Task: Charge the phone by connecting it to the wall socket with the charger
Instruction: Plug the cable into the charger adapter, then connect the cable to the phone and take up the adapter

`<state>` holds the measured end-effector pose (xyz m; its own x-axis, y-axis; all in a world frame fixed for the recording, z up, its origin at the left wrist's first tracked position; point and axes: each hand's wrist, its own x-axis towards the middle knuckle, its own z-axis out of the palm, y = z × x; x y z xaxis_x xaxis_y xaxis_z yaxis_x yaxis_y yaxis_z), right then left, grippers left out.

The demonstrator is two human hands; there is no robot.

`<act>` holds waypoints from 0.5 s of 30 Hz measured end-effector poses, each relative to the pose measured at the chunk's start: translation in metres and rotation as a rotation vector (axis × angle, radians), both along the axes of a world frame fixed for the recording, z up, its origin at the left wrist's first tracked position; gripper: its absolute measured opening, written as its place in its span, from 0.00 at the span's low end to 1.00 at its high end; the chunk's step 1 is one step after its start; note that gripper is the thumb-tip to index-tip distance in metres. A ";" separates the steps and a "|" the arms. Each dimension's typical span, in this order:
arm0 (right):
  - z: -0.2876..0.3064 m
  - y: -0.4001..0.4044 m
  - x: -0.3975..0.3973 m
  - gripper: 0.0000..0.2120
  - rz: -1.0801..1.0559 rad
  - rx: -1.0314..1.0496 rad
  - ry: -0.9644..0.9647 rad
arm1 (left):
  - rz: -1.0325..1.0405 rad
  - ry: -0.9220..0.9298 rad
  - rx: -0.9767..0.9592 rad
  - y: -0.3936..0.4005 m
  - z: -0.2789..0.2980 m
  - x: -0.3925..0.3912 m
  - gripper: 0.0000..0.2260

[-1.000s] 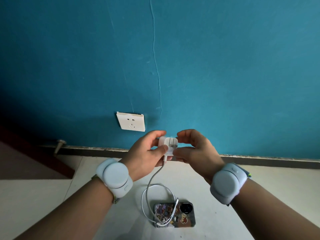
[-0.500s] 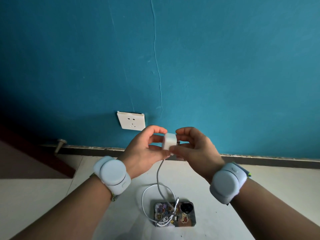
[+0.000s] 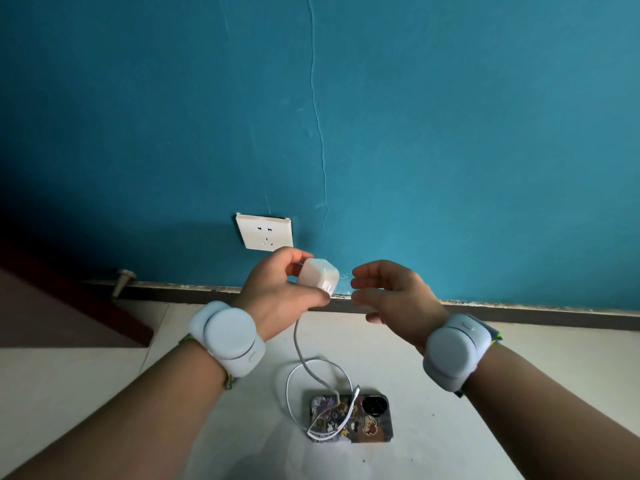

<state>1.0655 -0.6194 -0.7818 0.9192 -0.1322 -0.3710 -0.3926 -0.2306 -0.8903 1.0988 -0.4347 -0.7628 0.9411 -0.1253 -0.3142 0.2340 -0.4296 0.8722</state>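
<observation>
Left hand (image 3: 277,289) fingers grip the charger (image 3: 318,276) just below-right of the wall socket (image 3: 265,232); right hand (image 3: 391,296) fingers loosely curled, holding nothing. Risk: prongs hidden, so misalignment at insertion; the cable (image 3: 298,344) could drag the phone (image 3: 349,422) on the floor below the fingers. No containers visible.

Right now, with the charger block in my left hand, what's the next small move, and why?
Probably carry the charger block up and left to the wall socket and line its prongs up with the slots. The left hand alone holds it, the right hand is off it, and the socket has nothing plugged in.
</observation>
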 end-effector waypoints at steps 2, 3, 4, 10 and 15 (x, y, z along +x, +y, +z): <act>-0.007 -0.001 0.001 0.08 0.018 -0.009 0.057 | -0.007 0.017 0.051 0.003 -0.002 0.001 0.25; -0.011 -0.002 0.001 0.07 0.024 -0.020 0.092 | -0.014 0.030 0.077 0.005 -0.003 0.001 0.24; -0.016 -0.002 0.002 0.06 0.028 -0.025 0.128 | -0.023 0.040 0.102 0.005 -0.004 0.001 0.24; -0.040 0.009 -0.003 0.04 0.059 0.050 0.355 | -0.065 0.063 0.211 0.003 -0.012 -0.001 0.25; -0.065 0.015 -0.008 0.02 0.051 0.020 0.420 | -0.145 0.079 0.387 0.008 -0.030 -0.006 0.22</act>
<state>1.0577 -0.6048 -0.8468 0.6928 -0.0797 -0.7167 -0.7107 -0.2439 -0.6599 1.0931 -0.4265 -0.7928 0.8936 -0.1136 -0.4343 0.2063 -0.7554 0.6220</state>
